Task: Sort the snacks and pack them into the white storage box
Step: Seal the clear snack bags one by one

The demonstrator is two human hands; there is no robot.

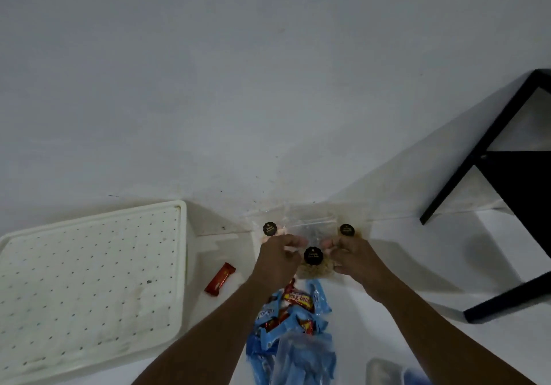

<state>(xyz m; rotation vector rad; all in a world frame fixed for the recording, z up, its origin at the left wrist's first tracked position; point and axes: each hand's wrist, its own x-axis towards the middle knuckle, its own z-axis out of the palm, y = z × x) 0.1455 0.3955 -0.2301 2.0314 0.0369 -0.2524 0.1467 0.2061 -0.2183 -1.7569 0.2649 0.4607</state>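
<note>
Head view, white floor (387, 265) against a white wall (268, 56).

Both bare arms are extended forward over the floor. The left hand (275, 261) and the right hand (350, 255) are placed on a group of clear snack pouches (313, 229) lying at the foot of the wall. 3 round black labels are seen on the pouches: 1 at the left (269, 228), 1 at the right (347, 230), and 1 nearer the camera (313, 255), between the 2 hands. The near pouch (316, 270) is filled with pale brown contents. Fingers of both hands are curled onto the plastic on either side of this near pouch; whether it is actually pinched or only touched cannot be told, as the fingertips are blurred.

A white storage box (182, 265), perforated with rows of small holes, is seen at the left on the floor, well apart from the pouches. A single red wrapped bar (220, 279) lies between the box and the left forearm.

A pile of blue and red-yellow wrapped snacks (295, 319) is located below the hands, between the forearms, partly in a thin bluish plastic bag (304, 358). A grey object (383, 371) at the bottom edge is cut off and not identifiable.

A black furniture frame (489, 146) stands at the right.
</note>
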